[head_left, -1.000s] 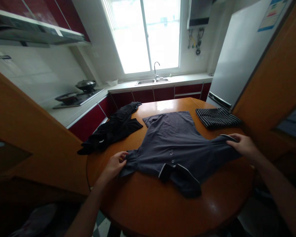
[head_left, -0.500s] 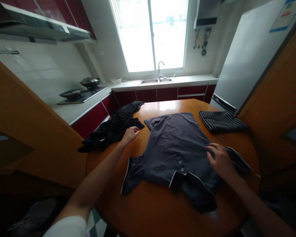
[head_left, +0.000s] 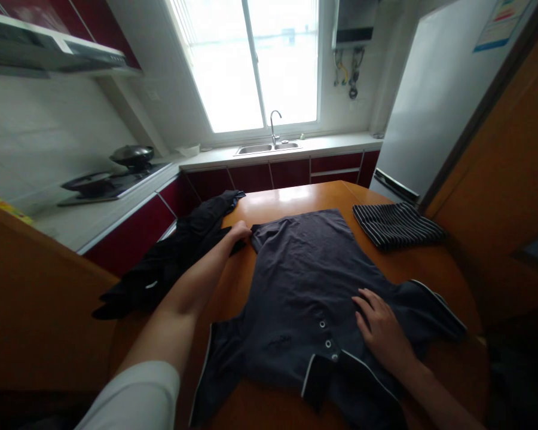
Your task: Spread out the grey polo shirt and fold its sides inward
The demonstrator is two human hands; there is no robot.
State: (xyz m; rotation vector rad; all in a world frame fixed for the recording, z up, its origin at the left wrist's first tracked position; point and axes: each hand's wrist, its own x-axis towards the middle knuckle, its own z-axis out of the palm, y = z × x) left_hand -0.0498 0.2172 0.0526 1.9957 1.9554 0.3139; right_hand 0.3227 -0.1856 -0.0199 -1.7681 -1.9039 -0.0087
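A dark grey polo shirt (head_left: 300, 275) lies spread on the wooden table, its collar (head_left: 320, 373) toward me and its hem at the far side. White piping edges the collar and sleeves, and a few pale buttons run below the collar. At the hem's left corner, my left hand (head_left: 240, 230) is closed on the cloth; its fingertips are partly hidden. My right hand (head_left: 381, 328) rests on the right chest of the shirt with fingers spread. Dark clothes (head_left: 174, 245) lie in a heap to the left, beside my left forearm.
A folded black-and-white striped garment (head_left: 397, 224) sits at the table's (head_left: 291, 200) right side. Beyond are a counter with a sink (head_left: 255, 149), a stove with pans (head_left: 132, 156) at left and a fridge (head_left: 430, 101) at right.
My left hand has reached the shirt's left hem corner and closed on it. My right hand has come down flat onto the chest, nearer the buttons. The view has shifted slightly.
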